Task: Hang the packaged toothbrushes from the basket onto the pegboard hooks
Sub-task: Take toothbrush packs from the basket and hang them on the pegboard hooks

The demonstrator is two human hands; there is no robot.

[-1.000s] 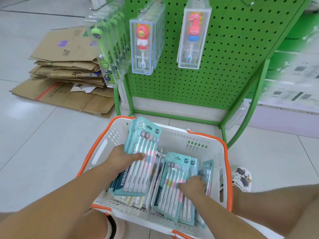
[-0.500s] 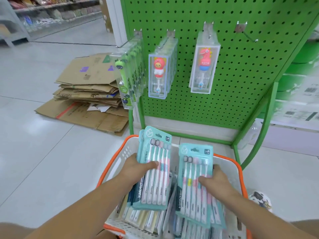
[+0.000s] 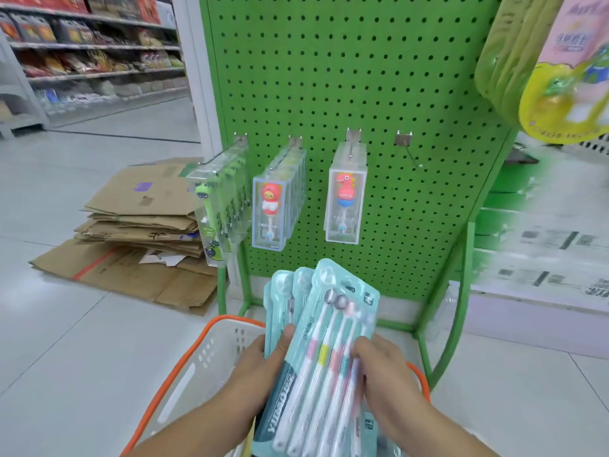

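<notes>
A fanned stack of teal toothbrush packs (image 3: 324,354) is held up above the white basket with an orange rim (image 3: 184,374). My left hand (image 3: 260,364) grips the stack's left side, thumb across the front. My right hand (image 3: 382,367) holds the front pack at its right edge. The green pegboard (image 3: 362,77) stands just behind. Three of its hooks carry clear boxed children's toothbrushes (image 3: 344,206). A fourth hook (image 3: 408,148) at the right is bare.
Flattened cardboard boxes (image 3: 138,225) lie on the tiled floor to the left. Store shelves (image 3: 89,51) run along the back left. A yellow-green hanging product (image 3: 553,67) is blurred at the top right. The rack's green legs (image 3: 458,308) flank the basket.
Both hands have lifted out of the basket and brought their two bundles together into one fanned stack. The view has tilted up, showing more of the pegboard.
</notes>
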